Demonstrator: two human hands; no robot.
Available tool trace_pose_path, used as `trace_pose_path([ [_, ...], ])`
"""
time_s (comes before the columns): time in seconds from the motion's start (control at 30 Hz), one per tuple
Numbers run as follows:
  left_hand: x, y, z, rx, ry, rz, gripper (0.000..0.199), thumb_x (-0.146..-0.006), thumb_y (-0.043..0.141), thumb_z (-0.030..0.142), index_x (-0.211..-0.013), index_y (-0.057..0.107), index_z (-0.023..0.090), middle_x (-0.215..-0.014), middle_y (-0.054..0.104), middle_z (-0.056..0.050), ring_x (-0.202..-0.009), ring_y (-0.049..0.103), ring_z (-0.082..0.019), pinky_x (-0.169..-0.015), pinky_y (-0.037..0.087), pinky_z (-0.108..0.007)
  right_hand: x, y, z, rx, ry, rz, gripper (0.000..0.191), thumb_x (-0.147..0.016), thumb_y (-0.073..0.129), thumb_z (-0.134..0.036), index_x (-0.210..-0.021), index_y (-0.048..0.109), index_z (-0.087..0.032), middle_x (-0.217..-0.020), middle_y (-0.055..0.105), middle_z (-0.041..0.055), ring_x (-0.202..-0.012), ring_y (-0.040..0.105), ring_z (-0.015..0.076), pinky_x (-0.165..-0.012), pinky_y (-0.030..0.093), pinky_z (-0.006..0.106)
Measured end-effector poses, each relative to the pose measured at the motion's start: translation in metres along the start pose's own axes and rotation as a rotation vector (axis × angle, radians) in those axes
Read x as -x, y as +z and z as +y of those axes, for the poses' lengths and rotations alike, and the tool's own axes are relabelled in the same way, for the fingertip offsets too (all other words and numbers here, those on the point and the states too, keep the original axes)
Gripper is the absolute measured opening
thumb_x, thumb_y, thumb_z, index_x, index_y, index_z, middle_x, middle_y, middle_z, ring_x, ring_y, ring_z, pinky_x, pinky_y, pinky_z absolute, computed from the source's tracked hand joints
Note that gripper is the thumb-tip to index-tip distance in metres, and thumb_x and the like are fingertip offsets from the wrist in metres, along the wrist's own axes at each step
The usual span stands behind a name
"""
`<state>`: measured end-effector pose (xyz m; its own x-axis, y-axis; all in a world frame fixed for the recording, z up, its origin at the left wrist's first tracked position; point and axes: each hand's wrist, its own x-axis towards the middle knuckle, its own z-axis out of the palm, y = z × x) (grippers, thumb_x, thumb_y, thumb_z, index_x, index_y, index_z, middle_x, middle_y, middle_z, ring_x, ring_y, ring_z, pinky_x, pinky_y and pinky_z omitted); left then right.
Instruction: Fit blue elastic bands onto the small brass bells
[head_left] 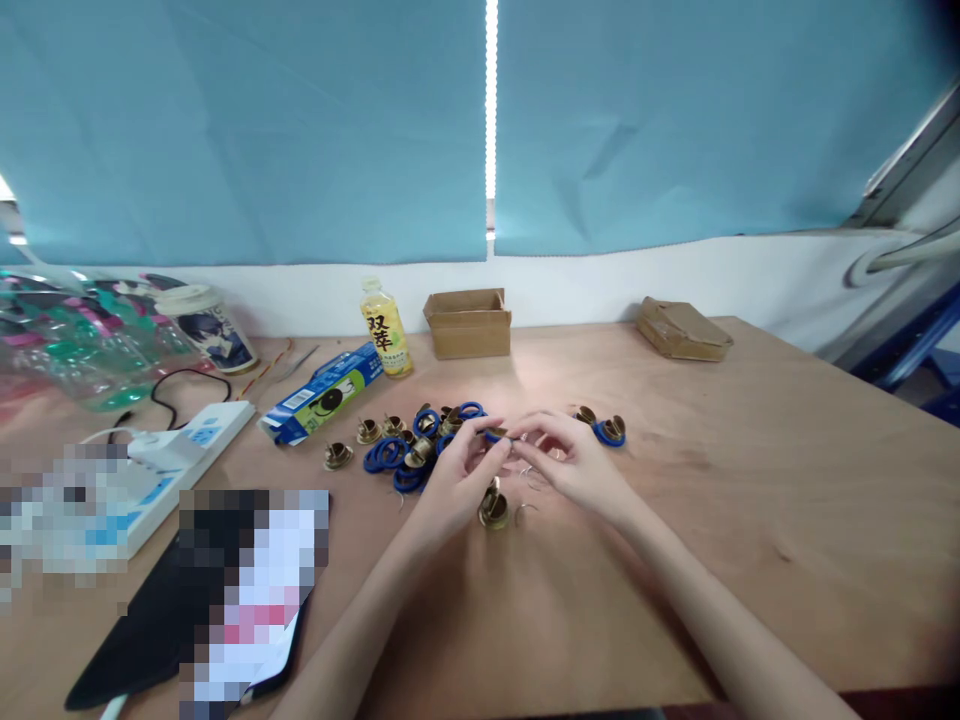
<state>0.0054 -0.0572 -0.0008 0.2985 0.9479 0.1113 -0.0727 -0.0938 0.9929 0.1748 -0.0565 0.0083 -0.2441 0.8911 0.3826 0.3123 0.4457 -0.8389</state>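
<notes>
My left hand [459, 475] is closed, thumb and fingers around a small blue ring [495, 436] with a dark or brass-coloured part at it. The fingertips of my right hand [574, 462] meet it in a pinch at the ring's right side; what they grip is too small to make out. Just below my hands a brass-coloured metal fitting [493, 510] stands on the table beside a thin wire ring [526, 514]. Left of my left hand lies a pile of blue rings [386, 455] and brass fittings [338, 456], partly hidden by that hand.
Beyond my right hand are a finished-looking brass piece with blue ring [611, 432] and another fitting. A yellow drink bottle [388, 330], blue carton [322, 395], open cardboard box [471, 325] and flattened box [684, 330] stand behind. Left are a power strip [187, 460], cup [210, 330] and tablet [165, 610].
</notes>
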Motion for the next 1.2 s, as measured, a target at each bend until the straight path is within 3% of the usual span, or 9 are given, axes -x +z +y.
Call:
trace_pose_path([
  [0.1,0.000,0.001,-0.004,0.054,0.006,0.035,0.043,-0.085,0.065,0.036,-0.121,0.050,0.018,-0.111,0.068,-0.009,-0.096,0.067,-0.019,-0.083,0.054,-0.031,-0.002,0.000,0.001,-0.109,0.100,0.012,0.014,-0.087,0.060,-0.031,-0.092,0.068,-0.021,-0.087,0.067,0.0036,-0.066,0.059,0.0135,-0.057,0.045,0.026],
  [0.17,0.000,0.002,-0.004,0.070,0.007,0.069,0.047,-0.084,0.067,0.034,-0.124,0.049,0.018,-0.113,0.068,-0.010,-0.103,0.065,-0.020,-0.087,0.052,-0.031,-0.004,-0.004,0.006,-0.126,0.173,0.125,0.018,-0.086,0.057,-0.034,-0.092,0.066,-0.019,-0.075,0.065,0.0020,-0.060,0.057,0.0138,-0.054,0.043,0.026],
  [0.3,0.001,0.003,-0.002,0.045,0.009,0.143,0.052,-0.079,0.071,0.030,-0.125,0.050,0.017,-0.117,0.065,-0.011,-0.109,0.063,-0.021,-0.089,0.051,-0.032,-0.008,-0.016,0.021,0.199,0.234,0.354,0.015,-0.083,0.055,-0.028,-0.080,0.064,-0.017,-0.055,0.055,-0.0019,-0.051,0.051,0.0143,-0.052,0.037,0.027],
  [0.43,-0.001,0.001,-0.004,0.034,0.023,0.163,0.050,-0.079,0.072,0.031,-0.122,0.051,0.016,-0.116,0.064,-0.012,-0.109,0.062,-0.022,-0.088,0.052,-0.033,-0.005,-0.011,0.032,0.547,0.230,0.178,0.013,-0.085,0.055,-0.023,-0.087,0.065,-0.017,-0.058,0.061,0.0005,-0.058,0.058,0.0173,-0.059,0.037,0.027],
  [0.53,-0.001,0.000,-0.005,0.026,0.037,0.161,0.048,-0.079,0.071,0.031,-0.121,0.052,0.017,-0.113,0.066,-0.011,-0.106,0.063,-0.022,-0.086,0.052,-0.032,0.000,0.002,0.038,0.687,0.259,0.029,0.016,-0.090,0.053,-0.024,-0.098,0.064,-0.017,-0.068,0.068,0.0051,-0.066,0.063,0.0207,-0.060,0.036,0.028],
  [0.67,0.000,0.001,-0.005,-0.009,0.049,0.125,0.047,-0.080,0.070,0.031,-0.121,0.053,0.017,-0.110,0.068,-0.009,-0.103,0.065,-0.021,-0.085,0.051,-0.031,0.001,0.013,0.043,0.801,0.308,-0.057,0.013,-0.092,0.051,-0.023,-0.096,0.062,-0.017,-0.084,0.072,0.0105,-0.078,0.066,0.0235,-0.061,0.036,0.028],
  [1.0,0.001,0.002,-0.006,-0.062,0.063,0.075,0.039,-0.084,0.067,0.029,-0.119,0.054,0.019,-0.110,0.066,-0.008,-0.100,0.065,-0.019,-0.079,0.050,-0.027,0.002,0.020,0.049,0.813,0.321,-0.033,0.009,-0.093,0.047,-0.016,-0.093,0.056,-0.016,-0.088,0.067,0.0119,-0.078,0.063,0.0229,-0.063,0.036,0.029],
  [1.13,0.000,-0.001,-0.008,-0.050,0.080,0.107,0.043,-0.082,0.069,0.029,-0.120,0.052,0.018,-0.112,0.066,-0.009,-0.103,0.064,-0.020,-0.083,0.050,-0.029,-0.002,0.014,0.046,0.681,0.161,0.111,0.012,-0.092,0.042,-0.016,-0.085,0.051,-0.018,-0.092,0.062,0.0120,-0.083,0.060,0.0229,-0.071,0.042,0.031],
  [1.2,-0.001,-0.001,-0.009,-0.051,0.091,0.125,0.046,-0.080,0.070,0.029,-0.120,0.052,0.018,-0.111,0.066,-0.010,-0.101,0.065,-0.020,-0.083,0.051,-0.030,-0.004,0.011,0.043,0.525,0.102,0.200,0.012,-0.091,0.043,-0.016,-0.081,0.048,-0.020,-0.083,0.061,0.0088,-0.078,0.060,0.0219,-0.071,0.044,0.032],
])
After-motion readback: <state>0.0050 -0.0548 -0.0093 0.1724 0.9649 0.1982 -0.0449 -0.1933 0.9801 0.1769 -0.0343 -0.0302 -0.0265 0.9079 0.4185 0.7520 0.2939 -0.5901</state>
